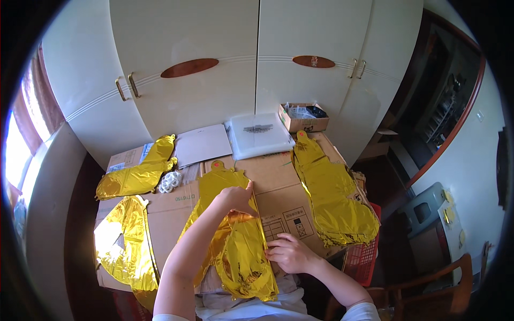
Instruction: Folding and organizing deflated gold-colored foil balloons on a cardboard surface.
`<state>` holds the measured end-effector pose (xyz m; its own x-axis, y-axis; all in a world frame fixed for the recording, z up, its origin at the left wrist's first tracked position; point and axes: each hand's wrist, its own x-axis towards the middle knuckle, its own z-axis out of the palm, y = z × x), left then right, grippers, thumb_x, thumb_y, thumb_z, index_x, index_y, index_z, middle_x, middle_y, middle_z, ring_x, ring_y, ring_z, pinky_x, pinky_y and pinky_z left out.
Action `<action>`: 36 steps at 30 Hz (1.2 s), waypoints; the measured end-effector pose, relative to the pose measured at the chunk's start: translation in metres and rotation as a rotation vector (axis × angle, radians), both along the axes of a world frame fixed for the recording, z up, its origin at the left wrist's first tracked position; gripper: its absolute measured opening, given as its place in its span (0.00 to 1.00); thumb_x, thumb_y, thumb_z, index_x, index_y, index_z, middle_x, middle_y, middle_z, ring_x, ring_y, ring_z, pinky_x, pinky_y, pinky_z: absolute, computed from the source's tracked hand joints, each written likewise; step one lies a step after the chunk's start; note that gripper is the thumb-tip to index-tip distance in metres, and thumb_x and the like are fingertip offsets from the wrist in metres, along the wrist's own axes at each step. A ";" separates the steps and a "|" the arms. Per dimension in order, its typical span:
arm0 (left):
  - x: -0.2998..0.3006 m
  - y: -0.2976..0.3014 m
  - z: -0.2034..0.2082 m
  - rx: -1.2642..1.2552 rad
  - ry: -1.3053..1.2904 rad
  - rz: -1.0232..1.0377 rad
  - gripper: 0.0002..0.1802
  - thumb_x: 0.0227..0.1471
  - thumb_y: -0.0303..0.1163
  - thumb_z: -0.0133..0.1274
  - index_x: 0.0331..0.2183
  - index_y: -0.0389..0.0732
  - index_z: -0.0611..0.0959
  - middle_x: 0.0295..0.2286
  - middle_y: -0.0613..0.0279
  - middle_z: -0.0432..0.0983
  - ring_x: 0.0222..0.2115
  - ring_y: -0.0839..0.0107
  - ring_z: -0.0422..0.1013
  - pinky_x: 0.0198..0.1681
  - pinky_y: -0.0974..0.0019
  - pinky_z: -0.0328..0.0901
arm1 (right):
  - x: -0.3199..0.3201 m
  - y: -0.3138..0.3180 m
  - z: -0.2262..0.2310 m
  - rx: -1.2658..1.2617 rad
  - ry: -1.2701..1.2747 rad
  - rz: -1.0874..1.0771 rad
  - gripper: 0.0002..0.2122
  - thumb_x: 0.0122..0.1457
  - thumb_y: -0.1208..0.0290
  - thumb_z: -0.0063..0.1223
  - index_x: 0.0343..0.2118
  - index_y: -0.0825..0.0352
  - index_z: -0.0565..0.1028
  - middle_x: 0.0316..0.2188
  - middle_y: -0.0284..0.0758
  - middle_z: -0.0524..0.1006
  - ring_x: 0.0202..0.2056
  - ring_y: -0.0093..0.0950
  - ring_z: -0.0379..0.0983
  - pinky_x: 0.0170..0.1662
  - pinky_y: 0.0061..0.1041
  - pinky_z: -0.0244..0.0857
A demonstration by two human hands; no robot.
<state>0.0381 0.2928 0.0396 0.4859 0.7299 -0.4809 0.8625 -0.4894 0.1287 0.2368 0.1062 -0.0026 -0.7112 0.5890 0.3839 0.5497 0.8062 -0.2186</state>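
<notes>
From my end I have a tall white wardrobe with brass-coloured handles and brown oval plaques, standing beyond the flat, shiny gold foil piece that lies in front of the wearer, and I measure every place from that piece. Spread beneath it is a layer of flattened brown cardboard; its near end hangs down toward the wearer's lap. To its right I see a second long gold foil piece, well apart from it; to its left, a crinkled gold foil piece with a bright glare, and farther back on that side a bent gold foil piece. Behind it lie a stack of clear plastic sheets and, left of that, a thin pale grey board. A red plastic basket sits lower to its right; behind it, to the right, stands an open cardboard box. My view shows the left hand resting across its upper part, forefinger extended at its right edge, and the right hand half curled, fingertips touching that edge lower down; I cannot tell whether either pinches the foil. Left of its upper end sits a small cluster of white rings
</notes>
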 end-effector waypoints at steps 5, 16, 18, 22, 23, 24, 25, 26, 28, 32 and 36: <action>0.003 -0.003 0.004 -0.026 0.044 -0.013 0.78 0.28 0.68 0.66 0.64 0.31 0.42 0.28 0.53 0.81 0.30 0.60 0.78 0.34 0.62 0.71 | 0.001 0.013 0.004 -0.060 -0.018 0.050 0.11 0.46 0.76 0.54 0.32 0.58 0.83 0.36 0.26 0.81 0.47 0.23 0.74 0.56 0.34 0.60; 0.007 -0.002 -0.006 0.045 0.085 -0.030 0.80 0.23 0.70 0.67 0.64 0.31 0.45 0.34 0.57 0.81 0.35 0.61 0.78 0.34 0.61 0.72 | -0.002 0.139 -0.007 -0.033 -0.169 -0.208 0.24 0.50 0.81 0.49 0.48 0.46 0.77 0.42 0.29 0.71 0.49 0.30 0.66 0.54 0.36 0.59; 0.006 0.000 -0.009 0.069 0.072 -0.043 0.81 0.23 0.70 0.66 0.64 0.30 0.44 0.32 0.55 0.81 0.35 0.60 0.78 0.35 0.60 0.72 | -0.002 0.144 -0.007 -0.051 -0.224 -0.195 0.24 0.50 0.80 0.49 0.49 0.44 0.77 0.44 0.27 0.70 0.51 0.29 0.64 0.56 0.36 0.57; 0.004 0.001 -0.014 0.072 0.062 -0.047 0.81 0.23 0.71 0.65 0.63 0.30 0.44 0.32 0.53 0.81 0.35 0.59 0.78 0.35 0.60 0.72 | 0.003 0.138 -0.002 -0.028 -0.306 -0.161 0.23 0.52 0.79 0.48 0.48 0.44 0.77 0.47 0.27 0.70 0.55 0.30 0.61 0.60 0.35 0.53; 0.004 0.000 -0.014 0.069 0.074 -0.040 0.81 0.22 0.72 0.66 0.64 0.30 0.44 0.32 0.55 0.81 0.35 0.60 0.78 0.35 0.60 0.72 | 0.003 0.135 -0.001 -0.018 -0.325 -0.148 0.23 0.53 0.78 0.47 0.48 0.43 0.77 0.48 0.27 0.70 0.56 0.30 0.61 0.61 0.35 0.53; 0.005 -0.001 -0.012 0.068 0.086 -0.034 0.82 0.21 0.72 0.66 0.64 0.31 0.44 0.33 0.57 0.81 0.36 0.61 0.78 0.35 0.61 0.72 | 0.003 0.132 0.003 -0.036 -0.351 -0.133 0.22 0.54 0.78 0.47 0.48 0.43 0.77 0.49 0.27 0.70 0.56 0.30 0.61 0.61 0.35 0.52; 0.006 -0.002 -0.011 0.066 0.098 -0.027 0.82 0.21 0.72 0.66 0.64 0.31 0.44 0.34 0.58 0.81 0.36 0.62 0.78 0.35 0.61 0.72 | 0.003 0.128 0.007 -0.055 -0.378 -0.117 0.21 0.55 0.77 0.46 0.48 0.43 0.77 0.49 0.27 0.70 0.56 0.30 0.61 0.62 0.35 0.51; 0.007 -0.002 -0.010 0.064 0.109 -0.027 0.83 0.20 0.72 0.66 0.64 0.31 0.44 0.35 0.59 0.81 0.36 0.63 0.78 0.35 0.61 0.71 | 0.003 0.125 0.010 -0.074 -0.404 -0.102 0.21 0.56 0.76 0.45 0.48 0.42 0.77 0.50 0.28 0.70 0.57 0.30 0.61 0.62 0.35 0.51; 0.008 -0.003 -0.007 0.064 0.130 -0.024 0.83 0.20 0.72 0.66 0.64 0.31 0.44 0.35 0.59 0.81 0.36 0.63 0.78 0.35 0.62 0.71 | 0.003 0.120 0.013 -0.038 -0.428 -0.069 0.20 0.57 0.75 0.45 0.48 0.42 0.78 0.49 0.28 0.71 0.56 0.30 0.61 0.62 0.36 0.51; 0.010 -0.002 -0.008 0.052 0.115 -0.029 0.83 0.20 0.72 0.66 0.64 0.31 0.43 0.35 0.59 0.81 0.37 0.63 0.78 0.36 0.62 0.71 | 0.006 0.110 0.016 0.000 -0.415 -0.008 0.19 0.59 0.73 0.44 0.48 0.43 0.77 0.48 0.28 0.72 0.55 0.31 0.63 0.61 0.36 0.52; 0.007 0.000 -0.015 0.060 0.106 -0.029 0.83 0.20 0.71 0.66 0.64 0.32 0.42 0.35 0.57 0.81 0.37 0.60 0.78 0.36 0.60 0.71 | 0.008 0.100 0.010 0.043 -0.419 0.030 0.20 0.58 0.73 0.44 0.50 0.43 0.76 0.47 0.27 0.73 0.54 0.31 0.64 0.60 0.37 0.53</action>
